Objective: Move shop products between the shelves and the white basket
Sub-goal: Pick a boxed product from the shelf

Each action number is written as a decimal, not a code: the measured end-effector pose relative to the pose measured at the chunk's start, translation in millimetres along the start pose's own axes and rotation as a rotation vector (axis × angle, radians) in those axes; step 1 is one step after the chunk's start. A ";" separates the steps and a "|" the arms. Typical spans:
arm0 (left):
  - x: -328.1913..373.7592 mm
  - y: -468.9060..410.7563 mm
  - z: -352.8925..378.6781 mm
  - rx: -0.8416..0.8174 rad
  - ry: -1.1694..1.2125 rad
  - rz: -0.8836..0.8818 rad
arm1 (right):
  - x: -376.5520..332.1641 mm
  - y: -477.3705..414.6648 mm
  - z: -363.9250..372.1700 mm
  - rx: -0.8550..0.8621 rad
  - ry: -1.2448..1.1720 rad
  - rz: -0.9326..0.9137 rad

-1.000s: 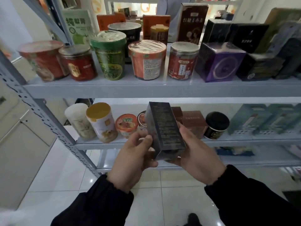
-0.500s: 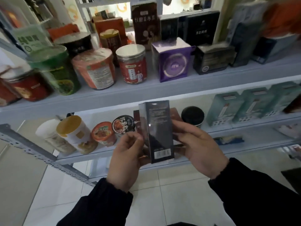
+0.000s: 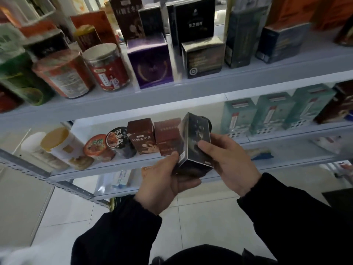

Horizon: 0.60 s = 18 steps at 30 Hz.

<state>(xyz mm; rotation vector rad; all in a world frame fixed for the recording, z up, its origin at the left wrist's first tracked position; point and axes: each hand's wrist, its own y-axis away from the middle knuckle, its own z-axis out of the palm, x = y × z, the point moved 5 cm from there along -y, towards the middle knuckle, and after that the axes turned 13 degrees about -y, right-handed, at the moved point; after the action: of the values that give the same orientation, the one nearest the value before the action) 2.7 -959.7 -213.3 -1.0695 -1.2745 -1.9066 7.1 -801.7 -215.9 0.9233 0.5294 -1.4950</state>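
1. My left hand (image 3: 164, 184) cups the dark box (image 3: 196, 142) from below, my right hand (image 3: 229, 165) grips its side, before the middle shelf (image 3: 286, 150).
2. I'd seat it upright beside the brown box (image 3: 168, 136), then let go.

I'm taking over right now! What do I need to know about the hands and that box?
The left hand holds the dark box from below, with its thumb on the side.
The right hand grips the same box, thumb on the front.
The box is in the air in front of the middle shelf, near two brown boxes.
Done: the box is in hand.
Left: set it down. The white basket is out of view, so I cannot tell where it goes.
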 end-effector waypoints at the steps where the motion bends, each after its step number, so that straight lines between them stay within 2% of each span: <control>1: -2.3 0.7 4.9 0.019 0.014 0.019 | -2.6 2.3 -4.1 -0.005 -0.007 0.007; 4: -2.4 2.5 14.7 0.073 -0.091 0.133 | -8.2 11.7 -13.8 -0.042 -0.018 -0.006; 9: -1.1 16.3 38.0 0.067 -0.216 0.287 | -21.0 24.8 -27.8 -0.176 0.028 -0.041; 11: -4.3 19.8 47.8 0.089 -0.180 0.278 | -29.3 29.9 -34.4 -0.204 0.016 -0.064; 15: -20.7 19.9 55.3 0.133 0.047 0.195 | -37.6 39.3 -45.5 -0.220 0.022 -0.057; 18: -25.2 25.0 61.7 0.142 0.065 0.170 | -40.9 43.3 -48.7 -0.228 0.060 -0.040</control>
<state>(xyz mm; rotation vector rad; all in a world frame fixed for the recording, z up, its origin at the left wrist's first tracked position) 53.5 -910.0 -210.7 -1.0011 -1.2229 -1.6852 58.3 -745.8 -203.2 0.7850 0.7493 -1.4121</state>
